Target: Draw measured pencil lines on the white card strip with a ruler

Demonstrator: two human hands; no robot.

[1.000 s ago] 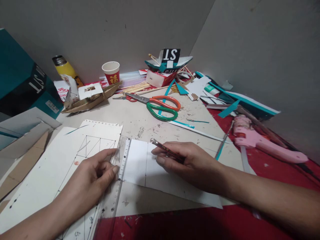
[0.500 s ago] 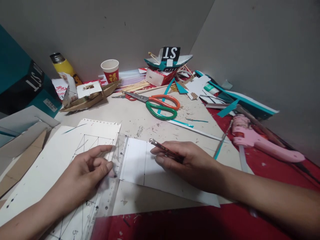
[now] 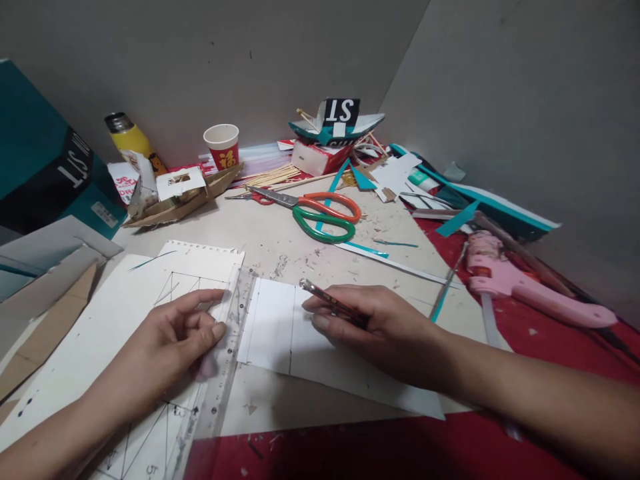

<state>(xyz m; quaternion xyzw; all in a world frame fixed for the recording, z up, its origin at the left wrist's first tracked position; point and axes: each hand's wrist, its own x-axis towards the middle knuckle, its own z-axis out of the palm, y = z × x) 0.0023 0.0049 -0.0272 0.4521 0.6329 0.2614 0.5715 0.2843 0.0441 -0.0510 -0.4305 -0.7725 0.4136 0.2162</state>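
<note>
My left hand [image 3: 175, 340] is at the left edge of a clear ruler [image 3: 225, 367], its fingers bent and the thumb near the index finger; it seems to touch the ruler's edge. Under it and the ruler lies a sheet with a pencil-line drawing [image 3: 120, 300]. In my right hand [image 3: 370, 320] is a dark pen [image 3: 327, 300], held slanting with one end pointing up and left. That hand rests over a white card [image 3: 273, 327] with a line across it. The ruler lies along the card's left edge.
Orange-and-green scissors [image 3: 325, 217] lie beyond the card. A pink glue gun [image 3: 530, 283] is at the right. Behind stand a paper cup [image 3: 223, 147], yellow bottle [image 3: 133, 143] and small boat models [image 3: 185, 200]. A teal box [image 3: 45, 173] is at the left.
The view has shifted slightly, so everything sits a little lower. Both hands keep nearly the same pose, and the pen is still in my right hand.
</note>
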